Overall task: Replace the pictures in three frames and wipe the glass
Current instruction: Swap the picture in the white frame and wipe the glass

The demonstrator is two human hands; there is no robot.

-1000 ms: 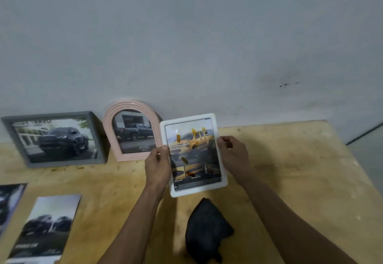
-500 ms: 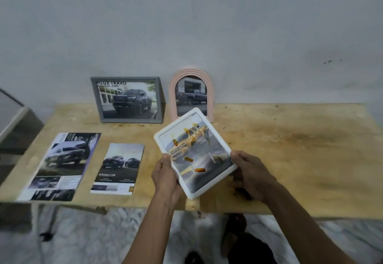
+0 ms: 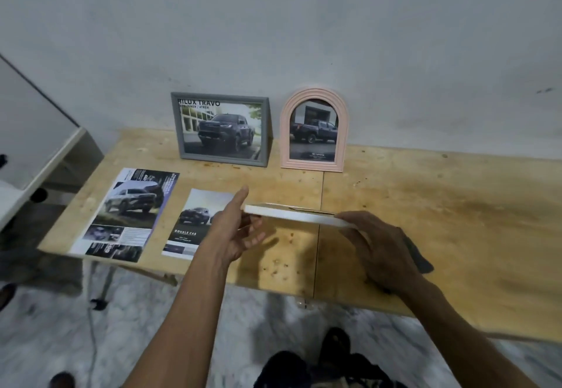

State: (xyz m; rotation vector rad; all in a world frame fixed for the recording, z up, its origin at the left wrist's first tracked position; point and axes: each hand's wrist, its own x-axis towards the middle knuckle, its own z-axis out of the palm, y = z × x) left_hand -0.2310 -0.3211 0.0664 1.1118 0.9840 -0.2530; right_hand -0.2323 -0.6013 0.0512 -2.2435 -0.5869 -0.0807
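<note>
Both hands, left hand (image 3: 234, 232) and right hand (image 3: 377, 244), hold the white frame (image 3: 292, 214) edge-on above the tabletop (image 3: 456, 220), fingers curled around its ends.

white frame (image 3: 296, 216) edge-on, picture side unseen

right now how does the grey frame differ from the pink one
The grey frame is rectangular and lies wide; the pink frame is arched at the top and stands tall. The grey frame shows a dark truck head-on under the words HILUX TRAVO, while the pink frame shows a dark truck from the rear side. The grey frame stands to the left of the pink frame. Both stand at the back of the table by the wall.
</note>
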